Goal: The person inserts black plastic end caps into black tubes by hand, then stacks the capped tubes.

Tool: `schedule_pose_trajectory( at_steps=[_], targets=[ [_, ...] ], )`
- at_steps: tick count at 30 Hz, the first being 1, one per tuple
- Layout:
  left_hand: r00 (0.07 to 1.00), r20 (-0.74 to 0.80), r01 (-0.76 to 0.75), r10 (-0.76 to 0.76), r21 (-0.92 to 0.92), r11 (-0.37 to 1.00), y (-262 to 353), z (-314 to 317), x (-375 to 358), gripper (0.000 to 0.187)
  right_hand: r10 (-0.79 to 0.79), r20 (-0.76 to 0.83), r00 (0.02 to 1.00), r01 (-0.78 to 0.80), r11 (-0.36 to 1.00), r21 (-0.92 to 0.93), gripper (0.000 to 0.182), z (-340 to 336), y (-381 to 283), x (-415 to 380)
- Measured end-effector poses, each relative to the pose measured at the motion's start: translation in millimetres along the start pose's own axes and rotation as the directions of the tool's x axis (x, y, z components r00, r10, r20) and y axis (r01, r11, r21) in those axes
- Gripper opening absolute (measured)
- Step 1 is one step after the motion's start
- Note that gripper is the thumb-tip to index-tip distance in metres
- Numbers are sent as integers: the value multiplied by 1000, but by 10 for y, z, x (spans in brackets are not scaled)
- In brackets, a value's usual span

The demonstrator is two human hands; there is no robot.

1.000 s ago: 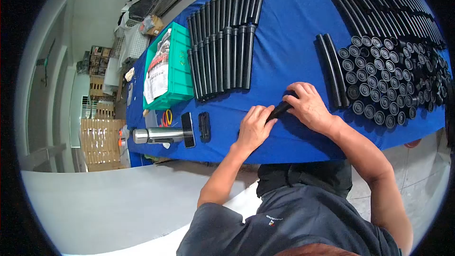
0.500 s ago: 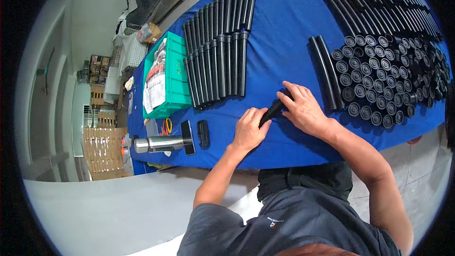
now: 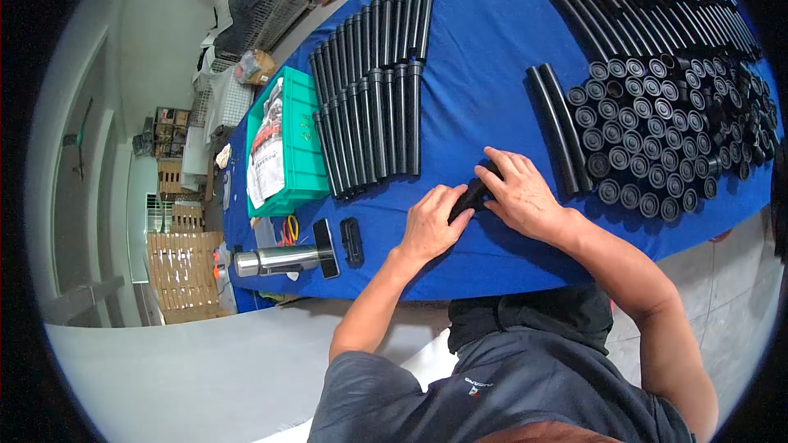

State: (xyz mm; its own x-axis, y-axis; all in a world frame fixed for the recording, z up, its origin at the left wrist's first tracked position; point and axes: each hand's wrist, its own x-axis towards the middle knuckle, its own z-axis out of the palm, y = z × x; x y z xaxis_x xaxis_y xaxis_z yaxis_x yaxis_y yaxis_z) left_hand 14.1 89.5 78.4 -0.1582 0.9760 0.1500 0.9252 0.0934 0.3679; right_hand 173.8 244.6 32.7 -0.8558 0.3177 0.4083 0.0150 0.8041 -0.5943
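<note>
Near the front of the blue-covered table, my left hand (image 3: pixel 435 220) and my right hand (image 3: pixel 525 195) both grip one black tube (image 3: pixel 468 199). Only a short stretch of it shows between the fingers; its ends are hidden under my hands. To the right of my right hand lie two loose black tubes (image 3: pixel 552 135), side by side. Beyond them spreads a cluster of round black caps (image 3: pixel 628 141) with ringed faces. Left of my hands, two rows of capped black tubes (image 3: pixel 390 119) lie parallel on the cloth.
A green crate (image 3: pixel 305 160) holding printed papers stands at the left. In front of it are a steel thermos (image 3: pixel 279 259), a phone (image 3: pixel 326 248), a black case (image 3: pixel 351 242) and yellow-handled scissors (image 3: pixel 290 230). Many bare black tubes (image 3: pixel 648 8) fill the far right.
My hands stay on the black tube in nearly the same place, and less of it shows between them. The whole view has shifted slightly.
</note>
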Motion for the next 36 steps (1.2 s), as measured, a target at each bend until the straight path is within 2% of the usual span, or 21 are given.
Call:
schedule_pose_trajectory(
  at_steps=[5,9,10,12,13,16,20,22,24,29,32,35,36],
  targets=[
    [1000,-20,2,-2,-5,1000,-38,-29,-38,32,-5,1,1000,5,1000,-2,59,4,1,3],
    [983,-166,-71,82,74,995,-255,-235,290,21,1,0,1000,-1,1000,-7,59,24,11,-5],
    [980,-190,-44,65,113,993,-321,-331,461,21,4,2,1000,-4,1000,-4,60,32,10,-7],
    [973,-231,15,13,121,993,-609,-449,894,26,3,14,1000,-2,1000,-14,60,10,3,4],
    [961,-268,-10,67,209,978,-790,-460,1137,34,4,20,1000,-3,1000,-19,60,-6,-1,10],
    [984,-172,4,54,320,947,-1353,-371,1858,59,24,39,999,-23,1000,-13,60,-35,-19,35],
    [999,-34,18,-3,444,896,-1883,-150,2604,64,23,32,999,-23,1000,-10,60,-32,-20,37],
    [996,15,70,-87,471,879,-2001,-53,2840,64,26,40,999,-26,1000,-12,60,-54,-29,51],
    [994,-20,101,-104,488,867,-2063,44,2966,61,32,42,999,-32,999,-10,61,-44,-22,52],
    [989,41,102,-140,491,865,-1969,55,3091,53,52,53,997,-52,999,-1,61,-48,-51,60],
    [992,-49,128,-118,457,881,-1970,118,3033,49,61,59,996,-61,998,-3,62,-56,-61,61],
    [998,-62,45,-18,470,881,-2069,145,3026,45,56,57,997,-56,998,-5,62,-47,-57,62],
    [996,-33,92,-86,415,905,-1974,80,3015,45,54,58,997,-53,999,-4,63,-42,-59,60]
  ],
)
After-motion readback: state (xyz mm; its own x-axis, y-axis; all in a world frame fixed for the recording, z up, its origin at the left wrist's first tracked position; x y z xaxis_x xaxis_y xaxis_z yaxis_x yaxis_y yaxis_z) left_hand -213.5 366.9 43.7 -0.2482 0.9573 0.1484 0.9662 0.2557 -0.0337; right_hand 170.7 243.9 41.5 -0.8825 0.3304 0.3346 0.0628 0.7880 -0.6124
